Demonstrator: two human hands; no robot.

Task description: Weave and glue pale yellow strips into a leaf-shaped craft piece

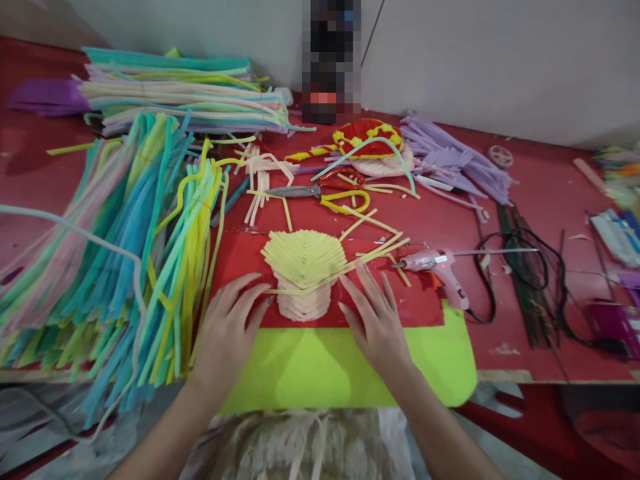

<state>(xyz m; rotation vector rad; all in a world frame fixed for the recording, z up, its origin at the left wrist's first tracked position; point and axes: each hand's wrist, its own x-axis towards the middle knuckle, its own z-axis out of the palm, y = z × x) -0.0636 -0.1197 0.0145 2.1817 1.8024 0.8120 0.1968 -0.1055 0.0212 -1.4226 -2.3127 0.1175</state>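
A leaf-like piece (305, 257) of pale yellow pipe cleaners laid in a V pattern sits on a red sheet (245, 253). Its lower part (304, 307) is cream-pink. Across its lower edge runs a bent yellow pipe cleaner (327, 283), its left end reaching my left hand (227, 327). That hand rests with curved fingers apart, a fingertip beside this end; whether it touches cannot be made out. My right hand (377, 320) lies with fingers spread on the red sheet, right of the piece, its fingertips close to the strip's right part. Neither hand grips anything visible.
Pipe cleaner bundles (185, 267) crowd the left. Scissors (320, 190) lie behind the piece. A pink glue gun (435, 263) with a black cord (555, 293) lies at right. Purple pipe cleaners (455, 157) stand behind. A lime-green mat (310, 367) covers the front edge.
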